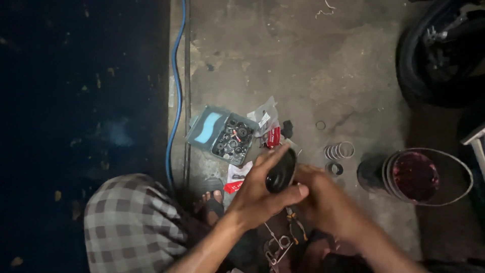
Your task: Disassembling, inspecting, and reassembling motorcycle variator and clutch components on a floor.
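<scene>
Left hand point(257, 194) wraps the round black rubber-like part point(281, 171) at frame centre, thumb pressed across it to steady it. Right hand point(323, 202) closes beneath (grip hidden, cannot tell). Open grey plastic parts box point(222, 134) lies at ten o'clock, within reach.

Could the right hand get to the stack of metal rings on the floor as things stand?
Probably yes: the right hand sits just short of the metal rings, with bare floor between. It would first have to let go of the black round part.

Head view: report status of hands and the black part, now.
Left hand wrapped around black round part. Right hand at its lower end, grip hidden. Open box of small parts and coil spring on floor beyond, apart.
</scene>
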